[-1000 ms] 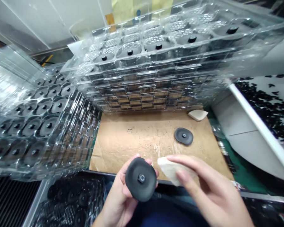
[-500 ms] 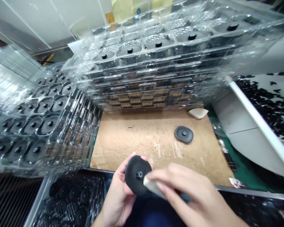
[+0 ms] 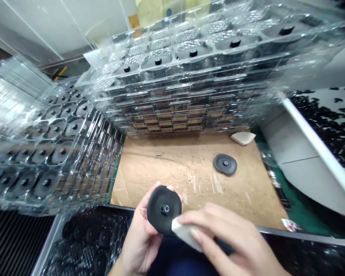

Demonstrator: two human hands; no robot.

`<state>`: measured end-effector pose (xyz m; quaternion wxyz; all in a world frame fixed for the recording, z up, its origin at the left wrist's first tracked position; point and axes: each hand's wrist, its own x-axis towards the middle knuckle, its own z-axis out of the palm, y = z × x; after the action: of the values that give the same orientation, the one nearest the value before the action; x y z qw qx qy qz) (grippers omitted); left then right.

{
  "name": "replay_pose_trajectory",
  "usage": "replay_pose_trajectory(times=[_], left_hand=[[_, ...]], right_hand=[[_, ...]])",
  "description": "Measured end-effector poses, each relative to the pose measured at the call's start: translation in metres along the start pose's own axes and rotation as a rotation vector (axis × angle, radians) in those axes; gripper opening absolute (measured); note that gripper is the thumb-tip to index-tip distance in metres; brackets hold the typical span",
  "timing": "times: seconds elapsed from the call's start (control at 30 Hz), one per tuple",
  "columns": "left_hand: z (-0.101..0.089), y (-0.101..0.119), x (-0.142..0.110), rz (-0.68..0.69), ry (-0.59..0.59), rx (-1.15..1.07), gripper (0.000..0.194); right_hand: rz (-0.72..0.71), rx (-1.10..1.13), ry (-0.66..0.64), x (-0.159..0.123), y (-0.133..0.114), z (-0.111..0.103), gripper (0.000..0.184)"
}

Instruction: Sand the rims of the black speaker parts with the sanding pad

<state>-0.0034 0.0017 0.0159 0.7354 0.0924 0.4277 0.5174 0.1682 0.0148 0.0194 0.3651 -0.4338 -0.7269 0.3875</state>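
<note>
My left hand (image 3: 140, 239) holds a black rounded disc (image 3: 162, 209) with a small hub in its middle, face towards me, near the bottom centre of the head view. My right hand (image 3: 230, 245) pinches a white sponge-like pad (image 3: 184, 233) and presses its corner against the disc's lower right edge. A second black disc (image 3: 225, 164) lies flat on the brown cardboard sheet (image 3: 172, 168) further back and to the right, clear of both hands.
Stacks of clear plastic trays (image 3: 186, 73) holding black discs rise behind the cardboard, and another stack (image 3: 46, 142) stands at the left. A white wedge (image 3: 243, 138) lies at the cardboard's far right corner. A bin of black discs (image 3: 89, 241) sits below left. A white tray (image 3: 319, 142) with small black parts is at right.
My right hand brought the white pad leftwards from beside the disc onto its lower right edge. The disc in my left hand shifted slightly left.
</note>
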Motion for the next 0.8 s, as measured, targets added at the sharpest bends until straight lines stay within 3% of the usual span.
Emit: replay_pose_trajectory(times=[0.13,0.23,0.33,0.5,0.6,0.7,0.8], left_hand=[[0.003,0.001,0.000,0.006,-0.024,-0.008,0.049],[0.005,0.003,-0.001,0.008,-0.043,-0.036,0.048],[0.003,0.004,-0.001,-0.021,-0.025,-0.024,0.052],[-0.011,0.000,0.006,-0.069,-0.033,-0.096,0.057],[-0.018,-0.003,0.010,-0.098,-0.052,-0.185,0.049],[-0.020,-0.004,0.012,-0.144,-0.052,-0.245,0.038],[-0.018,-0.005,0.013,-0.201,-0.058,-0.280,0.035]], right_hand=[[0.263,-0.082,0.153,-0.007,0.046,0.007,0.022],[0.288,-0.230,0.185,-0.020,0.085,0.021,0.027],[0.298,-0.378,0.230,-0.038,0.105,0.036,0.031],[0.252,-0.533,0.231,-0.061,0.110,0.044,0.038],[0.175,-0.524,0.225,-0.068,0.116,0.044,0.037],[0.107,-0.480,0.224,-0.064,0.116,0.039,0.028],[0.066,-0.405,0.205,-0.047,0.094,0.026,0.026]])
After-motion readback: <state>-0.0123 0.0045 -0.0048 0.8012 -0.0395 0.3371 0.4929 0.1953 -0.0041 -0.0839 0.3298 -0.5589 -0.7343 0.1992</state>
